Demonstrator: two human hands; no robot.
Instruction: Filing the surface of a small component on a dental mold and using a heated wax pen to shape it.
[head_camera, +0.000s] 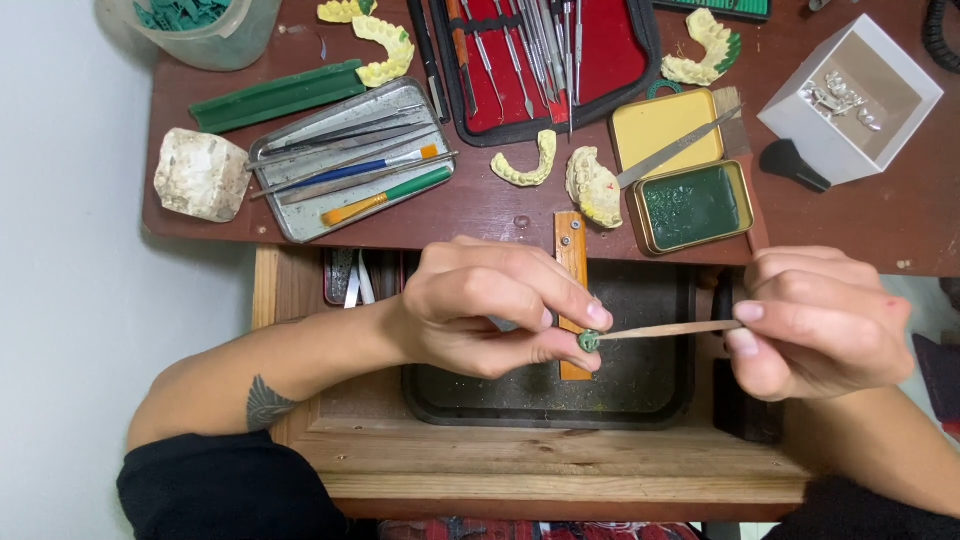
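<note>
Green wax piece (588, 341), mostly hidden, is pinched in left hand (480, 305) fingers; right hand (820, 320) fingers grip one thin tool (665, 329); perhaps five yellow dental casts (594, 186).

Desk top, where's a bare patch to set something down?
Bare wood lies right of the green wax tin, below the white box. Another strip fronts the metal tray. Around the red instrument case and yellow dental casts it is crowded.

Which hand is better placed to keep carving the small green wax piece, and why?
Probably the right hand: it grips the thin carving tool, whose tip meets the small green wax piece. The left hand pinches that piece, so it is occupied.
</note>
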